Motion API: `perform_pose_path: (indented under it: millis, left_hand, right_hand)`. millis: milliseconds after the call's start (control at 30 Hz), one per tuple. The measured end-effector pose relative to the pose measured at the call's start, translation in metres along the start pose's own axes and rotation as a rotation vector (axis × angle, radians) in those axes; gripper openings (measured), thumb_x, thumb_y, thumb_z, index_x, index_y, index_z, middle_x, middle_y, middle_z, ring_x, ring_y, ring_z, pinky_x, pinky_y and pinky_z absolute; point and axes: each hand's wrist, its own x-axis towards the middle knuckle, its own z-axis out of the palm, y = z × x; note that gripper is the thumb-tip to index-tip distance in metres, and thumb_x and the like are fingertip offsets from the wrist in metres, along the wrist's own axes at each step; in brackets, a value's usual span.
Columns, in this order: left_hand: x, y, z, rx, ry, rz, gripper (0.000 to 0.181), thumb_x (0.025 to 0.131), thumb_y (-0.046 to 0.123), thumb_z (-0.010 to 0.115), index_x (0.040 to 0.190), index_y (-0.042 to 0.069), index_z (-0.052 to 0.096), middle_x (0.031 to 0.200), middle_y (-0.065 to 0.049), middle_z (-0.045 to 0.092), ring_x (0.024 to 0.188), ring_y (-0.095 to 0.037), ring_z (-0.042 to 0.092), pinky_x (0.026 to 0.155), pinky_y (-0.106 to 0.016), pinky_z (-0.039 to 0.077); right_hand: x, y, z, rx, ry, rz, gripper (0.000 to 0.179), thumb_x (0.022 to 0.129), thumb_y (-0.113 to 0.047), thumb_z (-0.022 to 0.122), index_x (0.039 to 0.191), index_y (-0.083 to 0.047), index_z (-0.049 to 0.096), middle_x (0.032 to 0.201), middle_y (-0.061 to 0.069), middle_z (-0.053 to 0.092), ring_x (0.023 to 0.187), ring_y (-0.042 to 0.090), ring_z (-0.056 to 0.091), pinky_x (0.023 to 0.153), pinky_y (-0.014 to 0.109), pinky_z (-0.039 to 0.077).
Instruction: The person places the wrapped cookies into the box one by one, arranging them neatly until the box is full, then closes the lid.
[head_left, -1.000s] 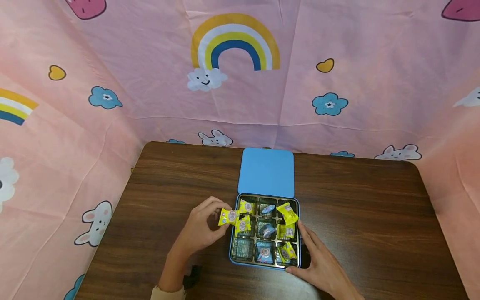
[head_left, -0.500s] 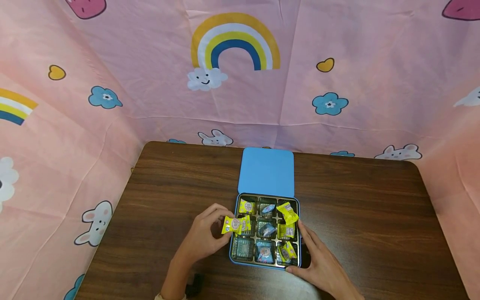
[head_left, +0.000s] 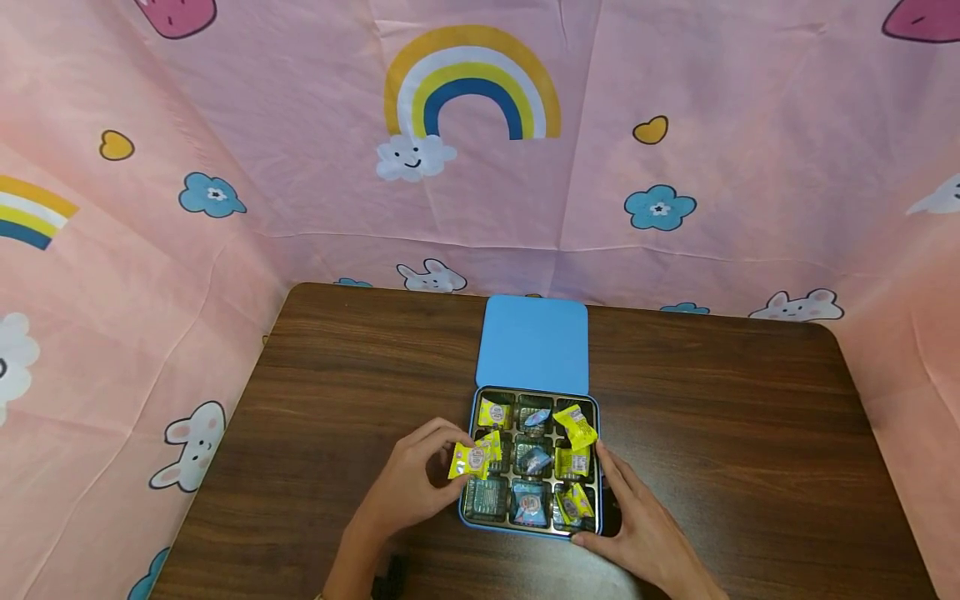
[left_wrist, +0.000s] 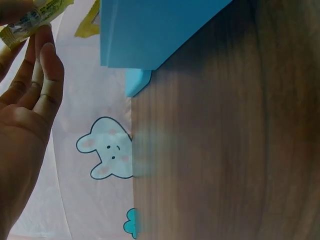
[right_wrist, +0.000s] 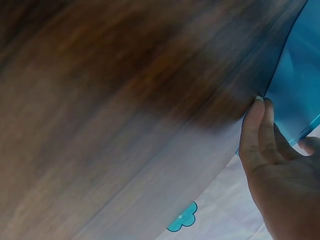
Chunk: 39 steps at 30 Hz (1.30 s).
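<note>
A blue tin (head_left: 531, 533) with a divided inner tray lies open on the table, its hinged lid (head_left: 533, 344) folded back. My left hand (head_left: 412, 482) pinches a yellow-wrapped candy (head_left: 468, 461) between thumb and fingertips over the tin's left edge; the same wrapper (left_wrist: 37, 20) shows in the left wrist view. Behind it another yellow candy (head_left: 491, 444) sits in the middle-left compartment. The near-left compartment (head_left: 486, 500) holds no candy. Blue-wrapped candies (head_left: 530, 505) fill the middle column, yellow ones (head_left: 572, 462) the right. My right hand (head_left: 637, 525) grips the tin's near right corner, thumb in front, fingers along the side.
The dark wooden table (head_left: 750, 433) extends to both sides of the tin. A pink patterned cloth (head_left: 510, 200) hangs behind and beside it. A small black object (head_left: 390, 575) lies by my left wrist, partly hidden.
My left hand has moved toward me and slightly right with the yellow candy, from beside the far-left compartments to nearer the near-left one. The right hand and tin have stayed put.
</note>
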Motion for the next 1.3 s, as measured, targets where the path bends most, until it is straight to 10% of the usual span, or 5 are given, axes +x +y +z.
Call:
perform_pose_path:
  millis: [1300]
  left_hand:
    - [-0.016,0.000,0.019,0.098,-0.051,-0.060,0.041,0.078,0.020,0.085,0.114,0.028,0.066,0.123,0.012,0.054,0.092,-0.008,0.056,0.070,-0.026,0.051]
  right_hand:
    - [0.001,0.001,0.000,0.015,-0.012,0.003,0.117,0.070,-0.071,0.075,0.161,-0.031,0.013,0.154,0.018,0.037,0.130,0.042,0.049,0.087,0.060,0.051]
